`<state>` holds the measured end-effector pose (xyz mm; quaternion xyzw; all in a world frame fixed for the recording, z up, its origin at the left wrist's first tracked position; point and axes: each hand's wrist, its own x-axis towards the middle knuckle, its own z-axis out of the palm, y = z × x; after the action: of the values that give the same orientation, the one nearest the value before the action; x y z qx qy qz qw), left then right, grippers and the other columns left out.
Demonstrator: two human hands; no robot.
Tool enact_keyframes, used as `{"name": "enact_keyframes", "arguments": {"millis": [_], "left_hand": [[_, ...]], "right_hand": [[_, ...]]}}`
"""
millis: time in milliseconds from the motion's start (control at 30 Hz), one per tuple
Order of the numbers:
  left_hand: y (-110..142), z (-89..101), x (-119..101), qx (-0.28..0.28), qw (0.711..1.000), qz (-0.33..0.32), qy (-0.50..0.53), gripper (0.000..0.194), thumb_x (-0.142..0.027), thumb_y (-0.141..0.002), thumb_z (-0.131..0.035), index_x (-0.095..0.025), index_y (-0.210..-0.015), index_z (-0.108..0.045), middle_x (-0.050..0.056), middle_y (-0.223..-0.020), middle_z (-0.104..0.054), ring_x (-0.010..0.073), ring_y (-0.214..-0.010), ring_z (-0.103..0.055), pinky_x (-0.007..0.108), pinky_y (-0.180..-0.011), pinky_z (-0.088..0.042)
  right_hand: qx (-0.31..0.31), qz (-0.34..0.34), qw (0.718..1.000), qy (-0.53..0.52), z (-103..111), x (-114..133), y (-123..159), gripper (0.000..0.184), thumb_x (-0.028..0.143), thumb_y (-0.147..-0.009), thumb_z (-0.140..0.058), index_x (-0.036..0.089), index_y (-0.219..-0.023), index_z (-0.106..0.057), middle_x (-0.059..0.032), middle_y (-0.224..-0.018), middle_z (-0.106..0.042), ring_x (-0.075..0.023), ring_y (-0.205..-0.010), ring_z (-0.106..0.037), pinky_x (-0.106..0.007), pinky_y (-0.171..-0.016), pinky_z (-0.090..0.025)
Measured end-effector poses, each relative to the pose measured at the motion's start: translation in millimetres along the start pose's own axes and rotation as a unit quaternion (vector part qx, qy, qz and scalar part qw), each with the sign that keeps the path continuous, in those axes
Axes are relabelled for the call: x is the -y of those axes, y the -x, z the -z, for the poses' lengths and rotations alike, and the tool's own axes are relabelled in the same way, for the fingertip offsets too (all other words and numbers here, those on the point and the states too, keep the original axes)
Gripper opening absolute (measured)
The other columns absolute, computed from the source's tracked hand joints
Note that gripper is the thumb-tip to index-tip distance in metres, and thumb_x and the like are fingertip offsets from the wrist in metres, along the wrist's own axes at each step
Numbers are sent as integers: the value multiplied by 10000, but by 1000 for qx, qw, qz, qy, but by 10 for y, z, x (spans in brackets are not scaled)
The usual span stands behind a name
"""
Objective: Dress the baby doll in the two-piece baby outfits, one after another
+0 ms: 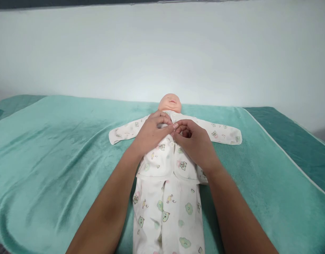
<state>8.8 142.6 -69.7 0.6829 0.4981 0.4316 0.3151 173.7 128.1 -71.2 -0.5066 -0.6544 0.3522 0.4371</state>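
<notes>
A baby doll (pixel 170 103) lies on its back, head away from me, in a white printed baby jacket (pixel 159 162) and matching trousers (pixel 182 215). Both sleeves stretch out to the sides. My left hand (pixel 154 129) pinches the jacket's front edge at the chest. Beside it, my right hand (pixel 192 137) is closed on the opposite front edge, and the fingertips of both hands meet there. A button (pixel 172 144) shows just below my fingers. Whatever fastening lies between the fingertips is hidden. Lower down, the jacket's front edges part slightly above the trousers.
A light green plush blanket (pixel 59 151) lies under the doll, wrinkled on the left. Its pale edging runs down the right, beside a darker green cover (pixel 292 137). A white wall (pixel 162 49) rises directly behind the doll's head.
</notes>
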Motion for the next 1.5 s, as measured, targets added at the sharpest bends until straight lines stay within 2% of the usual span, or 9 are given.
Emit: {"name": "enact_keyframes", "arguments": {"millis": [133, 300, 500, 667, 833, 1167, 1233, 1367, 1500], "left_hand": [[3, 6, -32, 0, 999, 33, 6, 134, -351, -836, -650, -242, -786, -709, 33, -1190, -622, 209, -956, -621, 231, -414, -399], [3, 18, -26, 1, 999, 43, 27, 57, -242, -764, -639, -226, -768, -693, 20, -1185, -619, 153, -804, -611, 221, -409, -391], [-1, 14, 2, 8, 996, 81, 46, 85, -220, -748, -622, -226, -824, -660, 14, -1259, -600, 68, -551, -473, 252, -372, -320], [-12, 25, -6, 9, 993, 90, 70, 73, -202, -719, -627, -204, -781, -665, 15, -1249, -589, 71, -604, -480, 239, -418, -329], [-5, 70, -62, 40, 987, 103, 115, 52, -221, -725, -653, -170, -715, -651, 31, -1227, -581, 108, -786, -544, 226, -524, -387], [12, 97, -46, 54, 982, 109, 144, 51, -221, -760, -638, -188, -754, -677, 31, -1279, -562, 166, -1014, -574, 243, -680, -444], [7, 80, -43, 49, 985, 104, 129, 51, -206, -762, -626, -185, -734, -663, 31, -1262, -564, 159, -988, -575, 244, -669, -443], [3, 43, -44, 40, 992, 92, 79, 31, -204, -753, -638, -185, -730, -643, 26, -1256, -557, 108, -773, -545, 239, -523, -386], [22, 35, -59, 37, 996, 78, 31, 49, -248, -777, -650, -202, -784, -665, 31, -1297, -542, 143, -833, -573, 228, -455, -363]], "right_hand": [[0, 18, 999, 33, -4, -11, 10, 185, 250, -794, -678, 243, -979, -675, 16, -817, -664, -119, -627, -502, -290, -622, -429], [19, 3, 1000, -24, 25, -32, 8, 222, 285, -812, -692, 237, -1028, -671, 16, -823, -656, -120, -669, -519, -273, -627, -442], [14, -4, 998, -55, 34, -53, -12, 149, 304, -857, -654, 222, -980, -678, 15, -791, -619, -121, -685, -518, -262, -621, -437], [2, 5, 1000, -26, 31, -45, -8, 125, 255, -847, -635, 219, -961, -673, 21, -810, -601, -101, -640, -485, -250, -580, -396], [7, -5, 1000, -15, 40, -42, -16, 132, 234, -826, -647, 213, -954, -672, 24, -830, -605, -85, -608, -457, -246, -560, -373], [22, 4, 1000, -12, 57, -72, -32, 169, 233, -822, -662, 222, -990, -669, 26, -848, -599, -84, -623, -453, -248, -574, -369], [21, 4, 1000, -15, 55, -65, -27, 164, 229, -820, -659, 217, -983, -666, 23, -853, -599, -83, -621, -450, -249, -570, -366], [17, -7, 1000, -16, 53, -66, -27, 155, 233, -813, -657, 215, -967, -668, 23, -843, -595, -83, -618, -449, -248, -560, -360], [16, -11, 1000, -24, 60, -89, -36, 162, 245, -804, -670, 218, -964, -672, 27, -826, -586, -85, -623, -450, -242, -564, -367]]}}
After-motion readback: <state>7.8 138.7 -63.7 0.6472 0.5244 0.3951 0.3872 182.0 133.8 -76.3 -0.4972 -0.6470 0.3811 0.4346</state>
